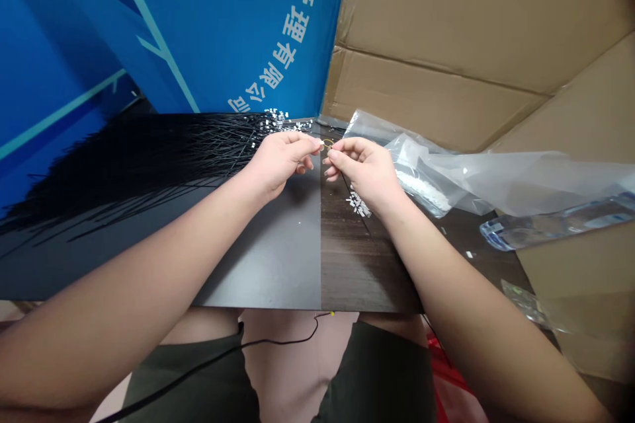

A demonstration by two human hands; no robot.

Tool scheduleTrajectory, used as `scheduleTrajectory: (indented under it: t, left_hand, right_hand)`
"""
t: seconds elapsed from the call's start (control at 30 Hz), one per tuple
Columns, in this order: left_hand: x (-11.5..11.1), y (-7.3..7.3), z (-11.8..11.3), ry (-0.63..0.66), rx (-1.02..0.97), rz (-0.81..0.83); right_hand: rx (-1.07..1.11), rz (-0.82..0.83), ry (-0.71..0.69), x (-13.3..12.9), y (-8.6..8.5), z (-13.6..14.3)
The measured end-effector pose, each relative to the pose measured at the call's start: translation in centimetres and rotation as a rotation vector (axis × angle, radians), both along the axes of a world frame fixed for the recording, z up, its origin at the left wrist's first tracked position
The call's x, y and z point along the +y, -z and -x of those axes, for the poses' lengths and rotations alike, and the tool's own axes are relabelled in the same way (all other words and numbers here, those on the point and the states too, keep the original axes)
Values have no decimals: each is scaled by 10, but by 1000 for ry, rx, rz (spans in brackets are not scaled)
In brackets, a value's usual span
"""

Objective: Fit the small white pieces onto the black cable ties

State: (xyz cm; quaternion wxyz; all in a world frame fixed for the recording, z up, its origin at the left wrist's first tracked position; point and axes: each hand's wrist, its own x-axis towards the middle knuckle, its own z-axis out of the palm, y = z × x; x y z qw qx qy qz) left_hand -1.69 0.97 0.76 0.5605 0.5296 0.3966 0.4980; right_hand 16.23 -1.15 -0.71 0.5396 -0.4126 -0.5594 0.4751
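Observation:
Over the middle of the table, my two hands almost meet at the fingertips. My left hand (280, 162) pinches a small white connector (321, 143) between thumb and forefinger. Facing it, my right hand (368, 168) pinches a thin black wire (358, 211), whose fine yellowish end (328, 143) shows between the fingertips. Whether that end touches the connector is too small to tell. Below the right hand lies a small heap of loose white connectors (358, 203). Left of my left hand spreads a thick bundle of black wires (163, 145), with white connectors (278, 121) at its near-hand end.
A clear plastic bag of white pieces (424, 190) and more clear film (516, 178) lie to the right. A blue printed panel (223, 26) and cardboard walls (446, 20) stand behind the table (278, 264). A black cable (268, 342) hangs over my lap.

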Motion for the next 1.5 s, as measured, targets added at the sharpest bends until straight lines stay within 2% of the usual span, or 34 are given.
scheduleTrajectory:
  t: [0.17,0.37,0.7,1.03,1.27,1.5]
  left_hand:
    - [1,1,-1,3,-51,20]
    - [0,3,-3,45,-85,72]
    - [-5,2,-7,44,-123,98]
    - [-5,6,-10,70,-169,162]
    - [-7,4,-10,59,-181,152]
    - [-4,6,-9,42,-212,204]
  right_hand:
    - [113,155,-79,-5,-3,5]
    - [207,248,-118,-9,-6,9]
    - [229,288,-153,-10,-4,9]
    - [206,267,-71,-10,-3,11]
    - [176,329,-76,-11,-4,12]
    - [145,263,-34,-13,-7,15]
